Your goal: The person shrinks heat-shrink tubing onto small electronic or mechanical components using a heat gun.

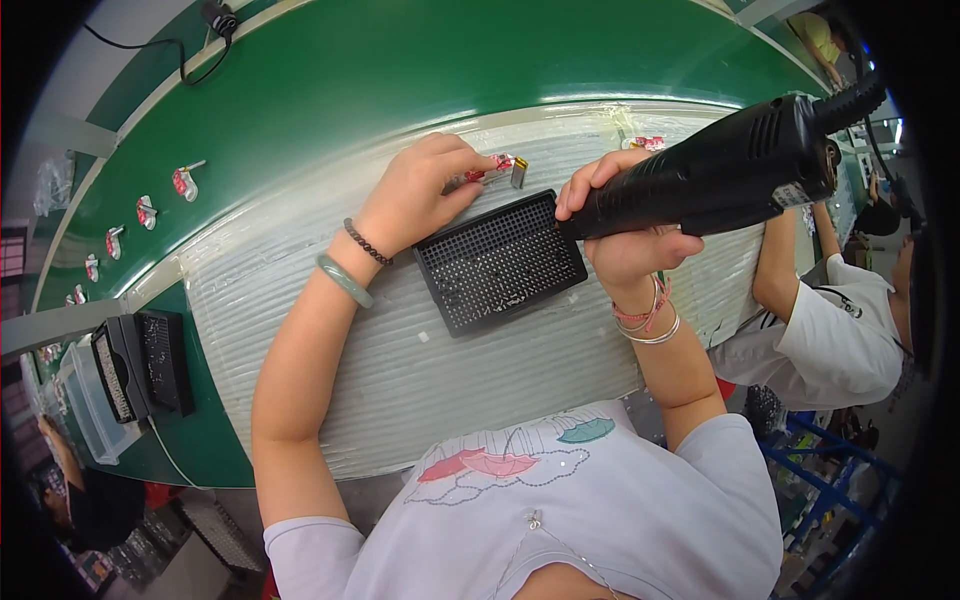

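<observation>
My right hand (625, 252) is wrapped round a thick black corded power tool (700, 175), which looks like an electric screwdriver. Its narrow end points toward the tray, and its cable leaves at the upper right. My left hand (428, 185) pinches a small red-and-white part (497, 164) between thumb and fingers, mostly covered by them. Against that part stands a small silver-and-yellow cylinder (518, 173); whether the two are joined I cannot tell. Between my hands lies a black grid tray (452, 318), many of its holes filled with tiny bright pieces, perhaps screws.
A ribbed, plastic-covered mat (330, 430) lies under my arms on the green bench (350, 60). Several red-and-white parts (185, 184) line the left side. A black device (120, 365) and a clear bin (88, 405) stand left. At right sits a co-worker (840, 340).
</observation>
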Tool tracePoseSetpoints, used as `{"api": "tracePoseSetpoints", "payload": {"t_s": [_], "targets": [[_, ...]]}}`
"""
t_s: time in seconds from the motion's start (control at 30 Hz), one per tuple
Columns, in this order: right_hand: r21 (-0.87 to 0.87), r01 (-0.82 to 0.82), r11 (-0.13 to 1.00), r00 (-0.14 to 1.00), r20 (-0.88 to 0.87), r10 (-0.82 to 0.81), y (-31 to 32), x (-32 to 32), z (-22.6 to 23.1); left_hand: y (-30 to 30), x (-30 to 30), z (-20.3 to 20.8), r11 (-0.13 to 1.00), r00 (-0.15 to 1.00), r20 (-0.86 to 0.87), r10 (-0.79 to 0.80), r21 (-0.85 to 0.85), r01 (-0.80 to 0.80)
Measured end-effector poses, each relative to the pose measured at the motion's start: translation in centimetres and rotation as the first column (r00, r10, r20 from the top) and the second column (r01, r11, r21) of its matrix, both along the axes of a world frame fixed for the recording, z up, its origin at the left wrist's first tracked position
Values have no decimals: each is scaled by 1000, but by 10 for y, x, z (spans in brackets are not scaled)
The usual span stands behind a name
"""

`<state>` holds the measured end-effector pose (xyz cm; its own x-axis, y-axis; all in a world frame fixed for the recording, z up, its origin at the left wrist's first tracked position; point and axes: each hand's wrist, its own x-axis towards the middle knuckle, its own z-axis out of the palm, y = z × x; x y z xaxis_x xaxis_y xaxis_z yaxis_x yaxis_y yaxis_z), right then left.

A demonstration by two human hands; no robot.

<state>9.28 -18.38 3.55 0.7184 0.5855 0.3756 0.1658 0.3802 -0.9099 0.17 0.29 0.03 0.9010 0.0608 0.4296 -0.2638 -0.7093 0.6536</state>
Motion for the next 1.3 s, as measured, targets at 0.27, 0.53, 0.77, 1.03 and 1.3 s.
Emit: {"api": "tracePoseSetpoints", "payload": {"t_s": [0.27,0.53,0.77,1.03,1.3], "targets": [[-27,23,999,1000,5,-22,4,1,11,-2,-3,0,1000,1000,-16,-1,-28,0],[55,-7,998,998,55,4,66,2,42,-6,-6,3,993,999,-16,35,-108,-37],[-30,-95,995,992,86,97,85,5,19,-4,-7,3,989,995,-79,54,-132,-64],[-23,-96,995,993,68,98,90,6,13,-3,-5,1,989,995,-83,53,-133,-64],[-38,-116,993,992,50,118,90,4,13,-3,-5,-1,987,996,-75,42,-154,-53]]}}
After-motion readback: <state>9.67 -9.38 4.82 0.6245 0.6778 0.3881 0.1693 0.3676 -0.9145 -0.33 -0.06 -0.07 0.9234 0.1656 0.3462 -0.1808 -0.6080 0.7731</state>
